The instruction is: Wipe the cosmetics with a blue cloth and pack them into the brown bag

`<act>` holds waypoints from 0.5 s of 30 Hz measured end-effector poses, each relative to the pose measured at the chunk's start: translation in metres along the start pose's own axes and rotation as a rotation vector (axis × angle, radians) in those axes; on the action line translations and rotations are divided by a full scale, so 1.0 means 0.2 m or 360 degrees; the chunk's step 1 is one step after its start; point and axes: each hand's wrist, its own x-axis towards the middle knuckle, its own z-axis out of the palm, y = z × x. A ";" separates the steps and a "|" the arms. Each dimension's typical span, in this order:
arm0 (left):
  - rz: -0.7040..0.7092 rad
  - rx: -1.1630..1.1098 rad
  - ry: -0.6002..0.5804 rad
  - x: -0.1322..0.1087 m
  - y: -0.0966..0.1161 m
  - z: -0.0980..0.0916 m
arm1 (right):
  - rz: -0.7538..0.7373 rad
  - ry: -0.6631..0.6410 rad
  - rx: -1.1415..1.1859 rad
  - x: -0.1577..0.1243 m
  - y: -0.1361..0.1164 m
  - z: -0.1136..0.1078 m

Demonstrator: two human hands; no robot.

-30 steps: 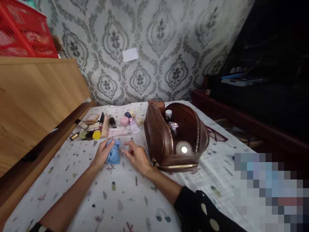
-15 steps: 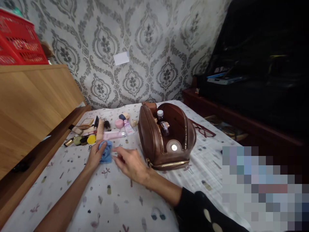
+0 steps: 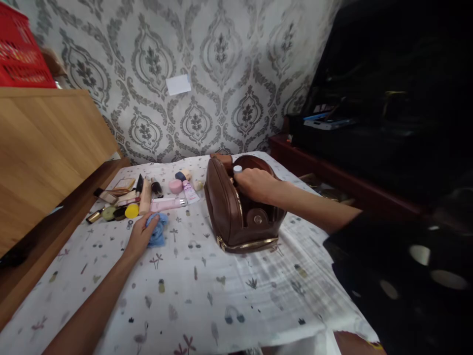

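Note:
My left hand (image 3: 141, 233) rests on the patterned sheet, its fingers closed on a crumpled blue cloth (image 3: 157, 231). Inside the unzipped brown toiletry bag (image 3: 222, 207) is my right hand (image 3: 258, 185). It is beside a white-capped bottle (image 3: 237, 169); its fingertips are hidden, so whether they grip anything cannot be seen. Cosmetics lie beyond the left hand: a yellow round lid (image 3: 132, 211), a beige tube (image 3: 145, 196), a pink tube (image 3: 167, 204), a pink jar (image 3: 176, 186) and a small pink-and-white tube (image 3: 190, 192).
A wooden cabinet (image 3: 48, 143) with a red basket (image 3: 22, 49) on top borders the left. On the right is a dark piece of furniture (image 3: 369, 88). The wallpapered wall (image 3: 195, 74) closes off the back. Small scissors (image 3: 129, 225) lie near the cosmetics.
My right hand has moved from beside the blue cloth rightward into the brown bag. My left hand stays on the cloth. The view has shifted slightly.

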 end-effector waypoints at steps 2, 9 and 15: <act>0.0027 0.0016 0.0003 0.00 0.00 0.00 | 0.0006 -0.0083 0.0027 0.02 0.00 0.05; 0.0042 0.0073 -0.0005 -0.01 0.02 -0.01 | 0.0073 -0.0149 0.0090 0.07 0.03 0.09; 0.0052 0.0083 -0.0010 -0.01 0.02 0.00 | 0.0102 -0.0068 0.0033 -0.02 -0.01 0.00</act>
